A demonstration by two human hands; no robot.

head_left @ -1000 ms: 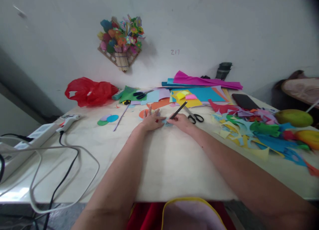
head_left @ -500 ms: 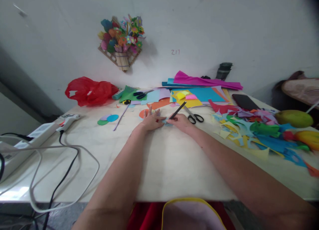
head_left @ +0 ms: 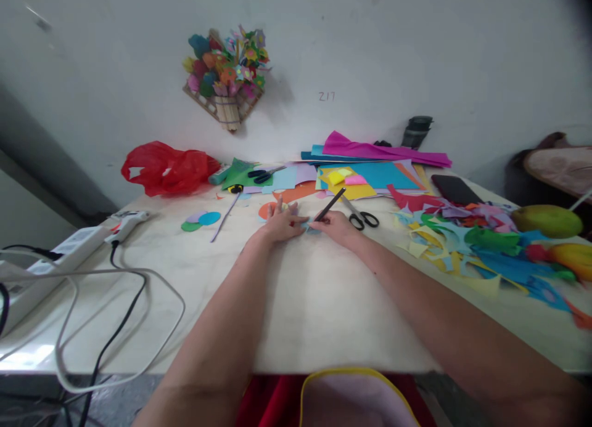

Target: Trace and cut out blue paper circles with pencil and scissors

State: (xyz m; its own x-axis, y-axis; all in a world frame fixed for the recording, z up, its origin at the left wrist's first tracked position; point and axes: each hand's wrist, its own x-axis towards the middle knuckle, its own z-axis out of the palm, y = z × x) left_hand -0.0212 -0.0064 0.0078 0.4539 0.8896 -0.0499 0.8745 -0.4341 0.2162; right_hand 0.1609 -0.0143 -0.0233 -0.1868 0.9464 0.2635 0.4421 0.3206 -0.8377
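Note:
A black pen (head_left: 331, 204) slants up to the right out of my right hand (head_left: 338, 227), whose fingers are closed round it. Its lower end is at a small light-blue paper piece (head_left: 313, 228) on the table. My left hand (head_left: 282, 222) lies with fingers spread, its fingertips against the left side of that piece. Just beyond the left hand is an orange paper circle (head_left: 265, 211), partly covered by the fingers. Black-handled scissors (head_left: 362, 219) rest right beside my right hand.
Green, purple and blue circles (head_left: 209, 219) lie left. Coloured sheets (head_left: 388, 175) and a second pair of scissors (head_left: 263, 175) are at the back. Paper scraps (head_left: 462, 242) and a phone (head_left: 456, 189) are right; a power strip (head_left: 69, 248) with cables is left.

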